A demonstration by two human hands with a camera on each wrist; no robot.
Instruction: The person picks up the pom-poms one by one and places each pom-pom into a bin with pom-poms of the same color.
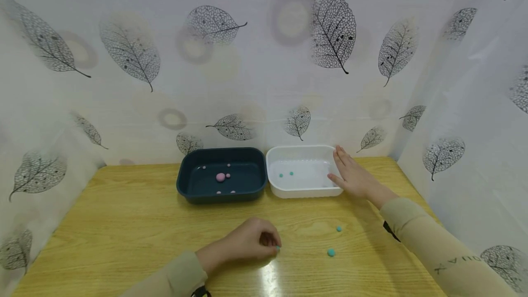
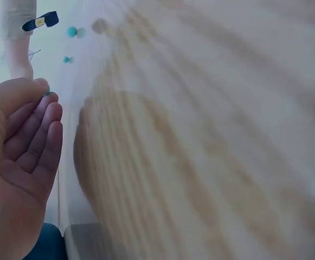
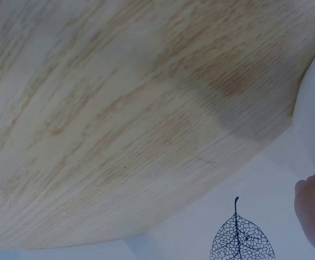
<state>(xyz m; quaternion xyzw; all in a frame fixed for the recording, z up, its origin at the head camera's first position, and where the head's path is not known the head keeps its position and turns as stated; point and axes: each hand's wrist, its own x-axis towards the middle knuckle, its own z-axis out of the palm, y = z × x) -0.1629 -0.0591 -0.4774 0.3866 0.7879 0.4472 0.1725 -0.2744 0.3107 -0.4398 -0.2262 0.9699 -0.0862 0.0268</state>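
Observation:
My left hand [image 1: 245, 240] is low over the wooden table, pinching a small teal ball [image 1: 278, 248] between thumb and fingertips. The left wrist view shows that ball [image 2: 47, 91] mostly hidden by the fingers. With fingers straight, my right hand [image 1: 355, 178] rests on the right end of the white tray [image 1: 305, 193]. Two small teal balls [image 1: 291, 173] lie inside this tray. On the table to the right of my left hand are a larger teal ball [image 1: 331, 252] and a smaller teal ball [image 1: 339, 228].
A dark blue tray [image 1: 222, 198] stands against the left side of the white one. It contains a larger pink ball [image 1: 220, 177] and several small pink ones. Behind the table [image 1: 123, 223] hangs a leaf-patterned sheet [image 1: 247, 81], which also closes off both sides.

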